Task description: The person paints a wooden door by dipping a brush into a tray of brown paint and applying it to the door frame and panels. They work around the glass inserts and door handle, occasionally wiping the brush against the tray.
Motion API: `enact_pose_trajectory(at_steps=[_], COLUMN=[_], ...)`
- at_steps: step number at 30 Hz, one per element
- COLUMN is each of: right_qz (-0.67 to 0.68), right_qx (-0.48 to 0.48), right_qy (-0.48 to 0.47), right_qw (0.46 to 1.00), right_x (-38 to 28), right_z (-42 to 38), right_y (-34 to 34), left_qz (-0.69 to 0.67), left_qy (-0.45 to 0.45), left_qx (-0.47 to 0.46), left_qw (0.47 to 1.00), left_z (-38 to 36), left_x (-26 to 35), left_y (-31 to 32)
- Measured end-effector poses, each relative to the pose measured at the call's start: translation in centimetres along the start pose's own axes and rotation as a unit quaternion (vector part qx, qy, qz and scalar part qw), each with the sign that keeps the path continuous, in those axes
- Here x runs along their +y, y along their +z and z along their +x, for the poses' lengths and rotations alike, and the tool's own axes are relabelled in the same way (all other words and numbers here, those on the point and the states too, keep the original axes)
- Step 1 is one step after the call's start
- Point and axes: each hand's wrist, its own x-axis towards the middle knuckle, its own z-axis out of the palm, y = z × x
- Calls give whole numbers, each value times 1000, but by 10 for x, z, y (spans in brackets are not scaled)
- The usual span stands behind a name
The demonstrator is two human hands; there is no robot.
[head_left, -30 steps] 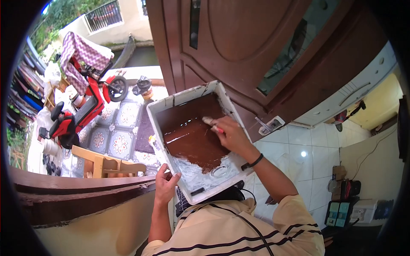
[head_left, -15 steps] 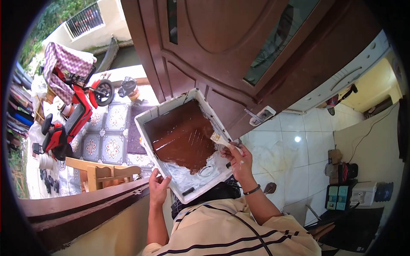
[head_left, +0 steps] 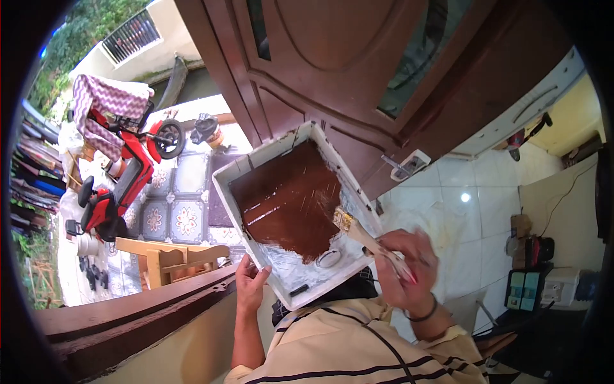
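My left hand (head_left: 251, 285) grips the near left edge of a white, shallow tray (head_left: 261, 155), thumb over the rim. A pool of brown paint (head_left: 288, 201) covers most of its floor, with a bare, whitish streaked patch at the near end. Over the tray's right side, my right hand (head_left: 409, 272) has its fingers closed around the handle of a paintbrush (head_left: 363, 237). The bristles, pale and caked, point toward the paint. A round ring-like shape (head_left: 329, 258) and a small black piece (head_left: 299, 290) lie in the bare patch.
A brown panelled door (head_left: 339, 57) with a lever handle (head_left: 400, 168) stands just beyond the tray. On the left are a dark wooden ledge (head_left: 128, 307), a wooden chair (head_left: 169, 256) and a red motorbike (head_left: 125, 182). White floor tiles (head_left: 448, 211) extend to the right.
My right hand has risen toward me and turned, bringing the brush with it and showing more of its handle. My left hand keeps its hold on the tray. The whole view has shifted slightly.
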Motion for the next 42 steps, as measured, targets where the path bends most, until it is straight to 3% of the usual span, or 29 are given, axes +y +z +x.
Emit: enact_pose_trajectory(at_steps=[1, 3, 6, 10, 16, 20, 23, 25, 28, 31, 33, 38, 42], right_qz=[15, 53, -24, -55, -12, 32, 96, 204, 258, 38, 1, -93, -188], right_qx=[12, -79, -71, -140, -197, -186, -104, -5, 73, -14, -48, -168, -103], right_qy=[-93, 56, -1, 54, -19, -45, 80, 233, 347, 192, 104, -74, -104], right_qw=[995, 994, 997, 987, 980, 981, 987, 951, 898, 981, 993, 979, 971], right_x=[-8, -42, -61, -82, -84, -67, -30, 1, 36, 66, 80, 120, 189], right_z=[16, 40, 49, 57, 57, 56, 34, 3, -31, -44, -39, -14, -18], right_y=[-5, -29, -38, -60, -76, -74, -45, -15, 20, 29, 32, 36, 37], left_qz=[-1, -23, -47, -66, -85, -82, -91, -100, -91, -63, -47, -56, -82], left_qy=[-1, 2, 20, 31, 25, 32, 35, 20, 13, 1, -10, -10, -36], left_qx=[1, 7, 8, 26, 34, 47, 40, 47, 59, 62, 59, 46, 66], left_qw=[1000, 1000, 999, 997, 995, 995, 994, 994, 994, 996, 997, 997, 994], left_z=[-1, -2, -3, -9, -28, -40, -42, -43, -40, -32, -25, -3, 10], left_x=[1, -1, -6, -3, 0, 5, 3, -7, -13, -18, -21, -41, -59], left_y=[0, 1, 3, 7, 13, 23, 22, 18, 14, 11, 6, -5, -8])
